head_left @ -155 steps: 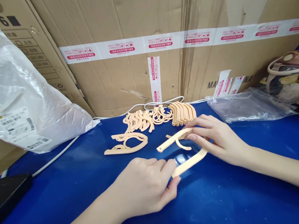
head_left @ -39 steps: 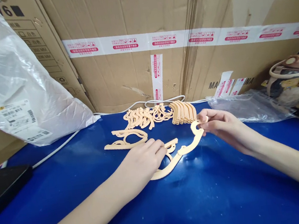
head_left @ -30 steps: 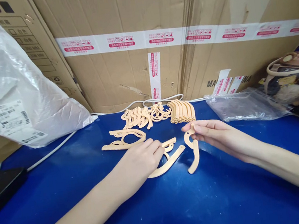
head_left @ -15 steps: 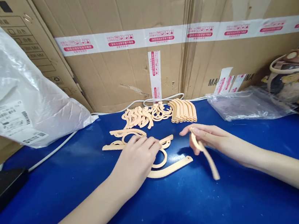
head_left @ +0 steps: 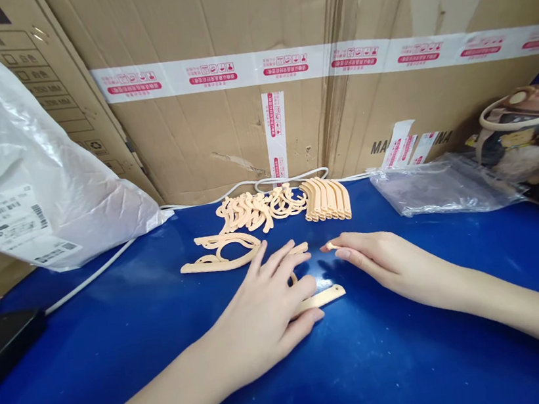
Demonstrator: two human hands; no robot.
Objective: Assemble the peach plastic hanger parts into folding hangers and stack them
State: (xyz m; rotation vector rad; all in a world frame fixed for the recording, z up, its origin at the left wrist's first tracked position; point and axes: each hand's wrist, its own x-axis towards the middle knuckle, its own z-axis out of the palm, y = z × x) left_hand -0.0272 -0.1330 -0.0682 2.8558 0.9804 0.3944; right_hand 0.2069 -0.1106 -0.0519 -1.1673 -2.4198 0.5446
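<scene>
My left hand (head_left: pixel 267 301) lies flat with its fingers spread over a beige plastic hanger part (head_left: pixel 322 298) on the blue table (head_left: pixel 370 361). Only the part's arm end and a tip near my fingertips show. My right hand (head_left: pixel 381 261) rests low on the table just right of it, fingers together on a beige curved piece (head_left: pixel 331 245). Just the tip of that piece shows at my fingertips; the remainder is hidden under the hand.
Behind my hands lie an assembled beige hanger (head_left: pixel 222 256), a pile of hook parts (head_left: pixel 260 208) and a stack of curved arms (head_left: pixel 327 199). Cardboard boxes (head_left: pixel 240 133) wall the back. A white bag (head_left: pixel 22 175), white cable (head_left: pixel 100 271), black device (head_left: pixel 0 340), clear bag (head_left: pixel 441 186) and bottle (head_left: pixel 528 128) flank them.
The curved piece hung down from my right fingers; now that hand is lowered to the table with the piece under it. My left hand has spread its fingers flat over the hanger part.
</scene>
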